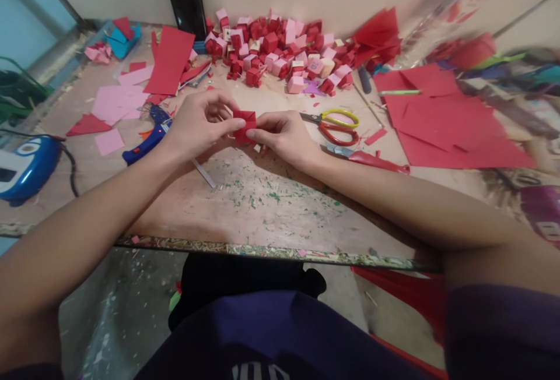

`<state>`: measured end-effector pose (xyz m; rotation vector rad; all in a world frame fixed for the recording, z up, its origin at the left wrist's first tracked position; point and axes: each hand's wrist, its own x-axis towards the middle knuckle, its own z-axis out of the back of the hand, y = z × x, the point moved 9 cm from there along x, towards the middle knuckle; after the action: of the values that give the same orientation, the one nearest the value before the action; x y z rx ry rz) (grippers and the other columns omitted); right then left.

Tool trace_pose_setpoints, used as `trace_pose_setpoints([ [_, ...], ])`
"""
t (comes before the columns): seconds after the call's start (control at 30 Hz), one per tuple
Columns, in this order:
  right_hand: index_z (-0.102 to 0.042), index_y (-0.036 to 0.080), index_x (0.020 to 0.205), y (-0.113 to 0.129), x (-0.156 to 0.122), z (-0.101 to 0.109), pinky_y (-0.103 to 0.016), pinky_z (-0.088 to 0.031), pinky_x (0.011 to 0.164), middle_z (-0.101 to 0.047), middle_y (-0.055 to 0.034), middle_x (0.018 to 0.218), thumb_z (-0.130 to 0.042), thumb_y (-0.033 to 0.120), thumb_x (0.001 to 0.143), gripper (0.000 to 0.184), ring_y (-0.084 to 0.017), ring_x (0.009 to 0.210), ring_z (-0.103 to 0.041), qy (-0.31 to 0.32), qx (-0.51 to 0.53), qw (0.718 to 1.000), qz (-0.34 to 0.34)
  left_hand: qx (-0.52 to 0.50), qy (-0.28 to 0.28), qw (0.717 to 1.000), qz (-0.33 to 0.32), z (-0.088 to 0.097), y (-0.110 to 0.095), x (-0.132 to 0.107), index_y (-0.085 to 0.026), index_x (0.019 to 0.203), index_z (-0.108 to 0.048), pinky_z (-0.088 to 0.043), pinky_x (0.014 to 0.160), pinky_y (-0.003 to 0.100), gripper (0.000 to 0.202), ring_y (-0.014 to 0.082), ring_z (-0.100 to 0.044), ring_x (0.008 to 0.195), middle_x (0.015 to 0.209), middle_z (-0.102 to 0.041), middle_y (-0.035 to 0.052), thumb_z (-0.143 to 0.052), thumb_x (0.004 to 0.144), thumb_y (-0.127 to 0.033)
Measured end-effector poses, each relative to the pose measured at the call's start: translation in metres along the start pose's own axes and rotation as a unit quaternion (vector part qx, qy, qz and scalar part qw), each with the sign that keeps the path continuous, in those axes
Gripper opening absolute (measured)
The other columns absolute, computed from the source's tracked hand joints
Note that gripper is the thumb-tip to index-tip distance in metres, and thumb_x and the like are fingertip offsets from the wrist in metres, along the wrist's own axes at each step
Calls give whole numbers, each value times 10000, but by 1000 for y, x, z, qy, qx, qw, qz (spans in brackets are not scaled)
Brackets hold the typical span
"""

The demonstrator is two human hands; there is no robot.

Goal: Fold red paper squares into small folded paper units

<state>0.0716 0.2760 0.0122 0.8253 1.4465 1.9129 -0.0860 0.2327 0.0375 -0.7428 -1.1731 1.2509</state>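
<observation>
A small folded piece of red paper point(245, 126) is held above the middle of the table between my two hands. My left hand point(203, 118) pinches its left side, thumb in front. My right hand point(280, 135) grips the right side, its thumb pressed on the lower front face; the fingers behind the paper are partly hidden. Just right of my right hand lie scissors point(339, 126) with one yellow and one red handle. Below them rests a red-handled cutting tool point(378, 161). A blue glue gun point(146, 144) lies beside my left wrist.
A heap of small red and pink paper boxes point(271, 48) sits against the wall. Red paper sheets point(455, 129) lie at the right, pink paper point(118, 103) at the left. A blue device point(32, 170) with a black cord stands far left. Green scraps litter the table point(262, 222).
</observation>
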Motion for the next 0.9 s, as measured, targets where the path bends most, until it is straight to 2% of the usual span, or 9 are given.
trace_pose_setpoints([
  [0.13, -808, 137, 885, 0, 0, -1, -257, -537, 588, -779, -44, 805, -830, 355, 883, 219, -125, 650, -627, -3, 1, 1000, 3, 20, 1, 1000, -20, -1, 2, 2, -239, 912, -738, -567, 666, 331, 245, 178, -689, 704, 811, -717, 3, -929, 766, -283],
  [0.23, -790, 146, 879, -2, -2, 2, -257, -534, 566, -767, -49, 807, -833, 362, 886, 220, -127, 656, -618, -33, 50, 998, -20, -1, 2, 1000, -19, -1, 6, 2, -236, 986, -769, -573, 670, 347, 195, 185, -697, 714, 870, -741, 22, -852, 809, -231],
  [0.33, -755, 161, 858, -5, -3, 4, -258, -521, 538, -728, -46, 758, -845, 336, 884, 198, -135, 654, -627, -58, 104, 992, -47, -18, -3, 1000, -20, 3, 6, 3, -238, 1039, -787, -594, 725, 364, 235, 208, -729, 797, 926, -773, 34, -825, 809, -205],
  [0.5, -718, 172, 829, -5, -2, 3, -255, -518, 529, -708, -34, 730, -856, 326, 874, 212, -132, 629, -644, -53, 138, 988, -50, -29, 5, 999, -24, 3, 3, 3, -231, 1057, -806, -576, 732, 356, 279, 190, -712, 790, 949, -812, 24, -828, 790, -151],
  [0.63, -694, 173, 836, -4, -3, 5, -248, -516, 532, -718, -41, 757, -823, 318, 902, 205, -137, 648, -671, -67, 155, 985, -39, -50, 25, 998, -24, -1, 1, 2, -225, 1053, -806, -572, 721, 354, 287, 179, -700, 764, 913, -808, 12, -890, 778, -225],
  [0.77, -671, 176, 863, -5, -2, 6, -248, -529, 542, -712, -38, 778, -841, 362, 904, 255, -139, 662, -678, -74, 157, 984, -33, -40, 57, 997, -17, -7, 1, 1, -214, 1108, -793, -616, 735, 362, 381, 215, -755, 827, 957, -813, 30, -926, 762, -304],
  [0.9, -688, 165, 873, -5, -3, 7, -257, -535, 556, -719, -45, 774, -829, 344, 915, 232, -142, 654, -685, -77, 147, 985, -38, -37, 66, 997, -5, -8, 1, -1, -223, 1121, -807, -653, 741, 364, 409, 222, -772, 802, 947, -818, 41, -949, 758, -342],
])
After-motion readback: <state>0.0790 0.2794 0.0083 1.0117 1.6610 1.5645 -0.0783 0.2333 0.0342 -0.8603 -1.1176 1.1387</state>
